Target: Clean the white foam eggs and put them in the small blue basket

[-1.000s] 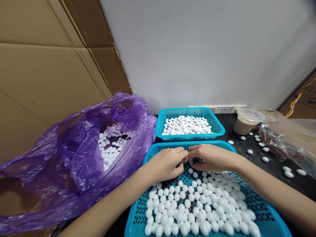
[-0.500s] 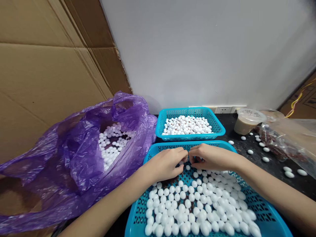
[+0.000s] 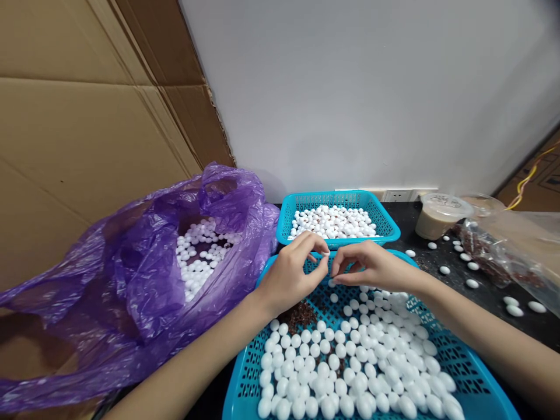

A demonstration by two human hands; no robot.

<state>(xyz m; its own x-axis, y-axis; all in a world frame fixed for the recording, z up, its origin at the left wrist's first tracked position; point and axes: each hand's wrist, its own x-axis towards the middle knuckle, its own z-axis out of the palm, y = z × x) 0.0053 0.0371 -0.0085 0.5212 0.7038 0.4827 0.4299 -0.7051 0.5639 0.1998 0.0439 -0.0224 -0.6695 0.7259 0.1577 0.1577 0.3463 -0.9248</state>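
Note:
My left hand (image 3: 292,274) is raised over the far rim of the large blue basket (image 3: 262,269), thumb and forefinger pinching a small white ball (image 3: 326,253). Close beside it, the fingertips of my right hand (image 3: 371,265) are pressed together; whether anything is between them is hidden. Another white ball (image 3: 331,283) shows just below those fingertips. Many loose white balls (image 3: 359,382) cover the basket's bottom. A heap of dark reddish-brown bits (image 3: 300,316) lies in the basket below my left hand.
Behind stands a smaller blue basket (image 3: 388,232) full of white balls with reddish marks. At left, an open purple plastic bag (image 3: 144,286) holds more balls. A lidded cup (image 3: 433,219), a clear bag of brown bits (image 3: 490,256) and stray balls lie on the right.
My left hand has lifted up toward the far rim with a white ball in its pinch, uncovering the brown bits. My right hand has risen slightly beside it.

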